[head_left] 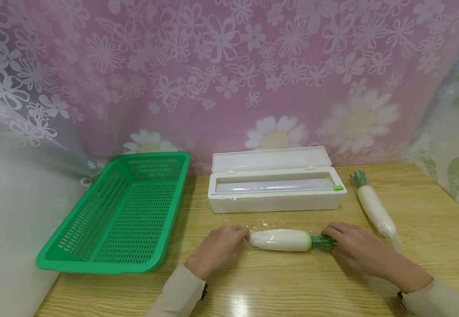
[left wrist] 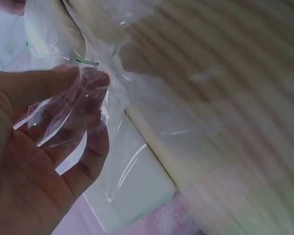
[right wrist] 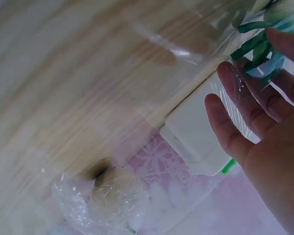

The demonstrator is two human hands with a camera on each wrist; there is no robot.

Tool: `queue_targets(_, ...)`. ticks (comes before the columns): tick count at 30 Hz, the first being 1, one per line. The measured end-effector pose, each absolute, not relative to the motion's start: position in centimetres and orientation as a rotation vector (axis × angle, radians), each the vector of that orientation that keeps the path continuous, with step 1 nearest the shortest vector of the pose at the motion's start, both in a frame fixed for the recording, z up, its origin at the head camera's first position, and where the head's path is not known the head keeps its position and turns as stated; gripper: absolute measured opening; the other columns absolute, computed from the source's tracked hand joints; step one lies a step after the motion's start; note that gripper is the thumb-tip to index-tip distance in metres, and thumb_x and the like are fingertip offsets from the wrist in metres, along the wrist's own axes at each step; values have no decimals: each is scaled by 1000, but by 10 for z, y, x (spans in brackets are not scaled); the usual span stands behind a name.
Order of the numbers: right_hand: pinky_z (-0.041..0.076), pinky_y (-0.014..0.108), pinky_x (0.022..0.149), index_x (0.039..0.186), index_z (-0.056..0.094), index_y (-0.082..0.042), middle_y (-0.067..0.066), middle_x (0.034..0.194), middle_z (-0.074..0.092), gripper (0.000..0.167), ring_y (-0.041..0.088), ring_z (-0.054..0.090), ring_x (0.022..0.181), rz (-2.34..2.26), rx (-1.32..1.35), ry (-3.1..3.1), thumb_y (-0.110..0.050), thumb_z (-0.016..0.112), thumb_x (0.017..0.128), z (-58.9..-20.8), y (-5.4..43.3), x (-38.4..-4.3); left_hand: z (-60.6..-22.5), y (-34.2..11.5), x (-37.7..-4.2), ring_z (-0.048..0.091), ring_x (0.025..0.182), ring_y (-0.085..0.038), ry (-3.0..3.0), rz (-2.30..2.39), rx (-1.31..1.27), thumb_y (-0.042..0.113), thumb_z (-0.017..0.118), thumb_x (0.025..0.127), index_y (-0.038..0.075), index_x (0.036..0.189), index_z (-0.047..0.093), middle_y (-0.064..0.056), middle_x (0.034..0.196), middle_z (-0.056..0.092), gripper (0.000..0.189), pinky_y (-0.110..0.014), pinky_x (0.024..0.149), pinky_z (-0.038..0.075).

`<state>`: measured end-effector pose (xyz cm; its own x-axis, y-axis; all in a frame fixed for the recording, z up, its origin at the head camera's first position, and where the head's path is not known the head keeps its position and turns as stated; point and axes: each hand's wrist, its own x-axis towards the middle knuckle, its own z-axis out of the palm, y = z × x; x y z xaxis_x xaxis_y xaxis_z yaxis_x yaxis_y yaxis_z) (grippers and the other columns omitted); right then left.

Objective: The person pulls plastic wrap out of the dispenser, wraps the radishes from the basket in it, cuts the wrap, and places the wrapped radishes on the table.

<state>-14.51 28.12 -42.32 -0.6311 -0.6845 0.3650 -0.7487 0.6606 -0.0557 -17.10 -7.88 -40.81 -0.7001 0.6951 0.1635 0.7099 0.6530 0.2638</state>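
Observation:
A white radish (head_left: 281,240) with green stalks lies sideways on the table, wrapped in clear plastic wrap (left wrist: 63,110). My left hand (head_left: 223,244) pinches the gathered film at the radish's tip between thumb and fingertips. At the stalk end, my right hand (head_left: 358,248) holds the film around the green stalks (right wrist: 257,51), thumb on one side and fingers on the other. Behind the radish stands a white wrap dispenser box (head_left: 277,202), lid raised, with a roll of film (head_left: 273,185) inside and a green slider (head_left: 338,187) at its right end.
A green plastic basket (head_left: 158,259) stands at the left. Another white radish (head_left: 376,211), in plastic wrap, lies to the right beyond my right hand. The wooden table (head_left: 293,286) meets a pink flowered curtain (head_left: 213,88) at the back.

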Motion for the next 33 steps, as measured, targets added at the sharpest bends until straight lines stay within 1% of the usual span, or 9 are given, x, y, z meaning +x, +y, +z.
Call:
queue_targets(3, 56, 46, 70, 112, 66, -6, 6, 107, 64, 50, 27, 66, 91, 261, 1122, -2611, -14, 92, 69, -422, 281, -146, -409, -80, -172, 61, 77, -5, -2824, -499, -1197, 0, 75, 88, 9, 102, 73, -1, 97, 74, 16, -15, 69, 49)
queue_targets(6, 55, 47, 70, 112, 65, -5, 8, 108, 64, 56, 29, 65, 92, 219, 1103, -2632, -21, 94, 67, -421, 281, -145, -409, -78, -173, 59, 75, -4, -2826, -517, -1212, 0, 76, 88, 8, 101, 72, -1, 96, 73, 17, -14, 67, 48)
queue_targets(11, 54, 39, 65, 109, 65, -5, 6, 107, 60, 62, 21, 62, 87, 213, 1143, -2514, -12, 98, 58, -423, 279, -147, -410, -75, -176, 61, 77, -8, -2820, -493, -1204, -11, 70, 83, 8, 98, 69, -2, 96, 73, 25, -17, 67, 49)
queue_targets(14, 51, 35, 61, 108, 65, -5, 5, 106, 55, 63, 17, 57, 85, 252, 1180, -2426, -5, 97, 54, -425, 279, -150, -410, -74, -177, 64, 81, -9, -2842, -501, -1183, -10, 72, 84, 9, 96, 69, -1, 96, 72, 23, -19, 69, 50)
queue_targets(17, 49, 33, 60, 107, 67, -2, 5, 103, 54, 60, 15, 55, 83, 293, 1199, -2396, 1, 95, 54, -425, 280, -153, -410, -74, -179, 65, 83, -9, -2856, -517, -1175, -7, 73, 86, 9, 96, 70, 0, 96, 73, 20, -17, 69, 50)
queue_targets(22, 51, 33, 62, 110, 68, 2, 4, 102, 57, 53, 13, 57, 82, 325, 1188, -2462, 2, 90, 62, -423, 283, -156, -411, -75, -184, 68, 87, -12, -2841, -493, -1174, -6, 72, 87, 7, 98, 72, -1, 96, 73, 17, -17, 72, 52)
queue_targets(26, 56, 38, 69, 114, 64, 2, 7, 106, 64, 49, 22, 64, 88, 401, 1130, -2584, -1, 88, 72, -420, 286, -159, -411, -77, -187, 69, 90, -15, -2837, -451, -1136, 1, 74, 90, 7, 101, 75, -3, 100, 74, 13, -20, 77, 54)
queue_targets(29, 56, 40, 73, 114, 64, -1, 7, 108, 66, 43, 27, 66, 94, 478, 1098, -2646, -2, 86, 77, -418, 288, -163, -411, -78, -189, 70, 92, -16, -2843, -457, -1111, 6, 76, 91, 7, 104, 76, -3, 103, 74, 13, -22, 79, 55)
queue_targets(33, 56, 37, 72, 115, 65, -1, 7, 109, 67, 37, 21, 65, 94, 576, 1086, -2674, 1, 81, 81, -419, 291, -167, -410, -79, -190, 69, 95, -19, -2850, -471, -1108, 8, 74, 93, 6, 106, 76, -5, 106, 74, 13, -25, 82, 55)
